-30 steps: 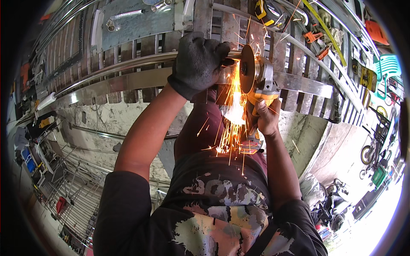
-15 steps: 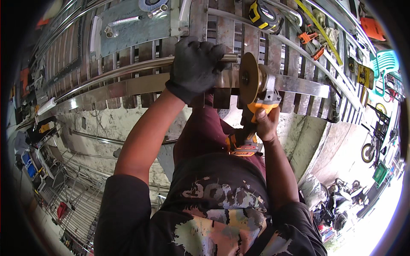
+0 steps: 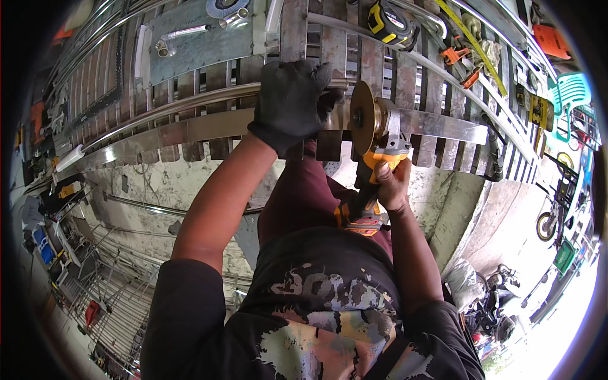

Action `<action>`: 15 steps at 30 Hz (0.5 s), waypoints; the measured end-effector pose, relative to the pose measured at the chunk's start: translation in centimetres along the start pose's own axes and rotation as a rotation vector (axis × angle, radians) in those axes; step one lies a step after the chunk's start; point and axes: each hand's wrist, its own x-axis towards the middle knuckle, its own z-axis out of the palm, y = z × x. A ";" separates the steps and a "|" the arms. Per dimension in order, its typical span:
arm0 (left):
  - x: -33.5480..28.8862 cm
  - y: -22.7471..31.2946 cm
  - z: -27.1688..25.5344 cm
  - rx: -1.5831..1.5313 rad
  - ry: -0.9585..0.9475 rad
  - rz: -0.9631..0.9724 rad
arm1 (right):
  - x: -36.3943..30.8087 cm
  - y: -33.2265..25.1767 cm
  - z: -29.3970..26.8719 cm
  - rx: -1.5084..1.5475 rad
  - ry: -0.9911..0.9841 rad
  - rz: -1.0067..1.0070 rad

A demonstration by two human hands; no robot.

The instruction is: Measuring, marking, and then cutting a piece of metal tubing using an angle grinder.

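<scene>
Here the gloved left hand (image 3: 290, 101) is closed over the flat steel bar (image 3: 190, 132), pinning it to the slatted bench (image 3: 405, 76), while the bare right hand (image 3: 392, 187), at about four o'clock from the glove, is wrapped round the yellow angle grinder (image 3: 373, 158). Its disc (image 3: 363, 117) stands at the bar just right of the glove. The cut would go best with the bar pressed flat, the disc square to it, and the glove kept off the wheel.

A yellow rectangular label (image 3: 538, 109) with dark marks lies on the rack's right end, near the teal chair. A green sign (image 3: 563, 256) stands low at the right edge, beside the bicycle wheel. The grinder's orange base bears a small label (image 3: 358, 221), too small to make out. No screens or packages show.
</scene>
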 end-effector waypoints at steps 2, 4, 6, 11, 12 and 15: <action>-0.1 -0.4 -0.4 -0.036 -0.186 0.086 | 0.0 -0.5 0.1 0.035 -0.033 0.056; 0.0 -0.3 -0.7 -0.056 -0.161 0.095 | 0.0 -0.6 0.2 0.038 0.010 0.081; 0.0 -0.3 -0.7 -0.075 -0.132 0.104 | 0.0 -0.8 0.3 0.029 0.006 0.095; 0.5 0.1 -1.1 -0.031 -0.190 0.142 | 0.0 -0.1 -0.1 0.048 -0.049 0.067; 0.4 0.1 -1.0 -0.029 -0.190 0.142 | 0.0 -0.1 0.0 0.031 -0.051 0.065; 0.2 -0.2 -0.5 -0.196 -0.118 0.051 | -0.1 -0.3 0.3 0.020 -0.040 0.078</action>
